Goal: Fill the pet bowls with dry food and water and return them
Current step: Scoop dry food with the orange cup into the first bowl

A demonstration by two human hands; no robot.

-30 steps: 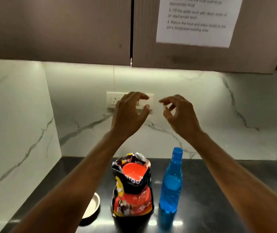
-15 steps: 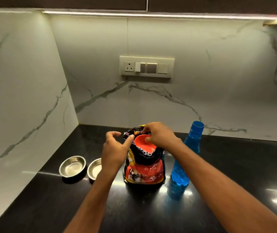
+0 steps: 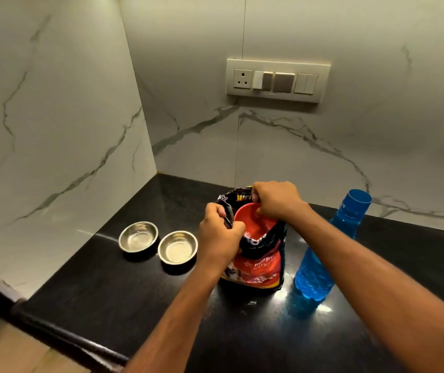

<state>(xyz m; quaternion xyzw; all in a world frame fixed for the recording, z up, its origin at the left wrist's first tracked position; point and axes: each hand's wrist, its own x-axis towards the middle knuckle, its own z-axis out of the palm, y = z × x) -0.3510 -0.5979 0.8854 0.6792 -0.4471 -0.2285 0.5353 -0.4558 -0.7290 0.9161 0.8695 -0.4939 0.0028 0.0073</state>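
Note:
A red and black bag of puppy food (image 3: 258, 265) stands upright on the black counter (image 3: 134, 305). An orange cup (image 3: 250, 224) sits in its open mouth. My left hand (image 3: 219, 232) pinches the bag's left top edge. My right hand (image 3: 277, 199) grips the far top edge, its fingers at the cup's rim. Two empty steel bowls stand left of the bag, one farther left (image 3: 138, 236), the other beside it (image 3: 177, 247). A blue water bottle (image 3: 325, 254) with its cap on stands just right of the bag.
Marble walls close the counter's left side and back. A switch and socket plate (image 3: 277, 80) is on the back wall. The counter's front edge (image 3: 62, 337) runs diagonally at lower left.
Both hands came down from in front of the wall to the bag's top and now grip its edges. The view tilted down, bringing both bowls into sight.

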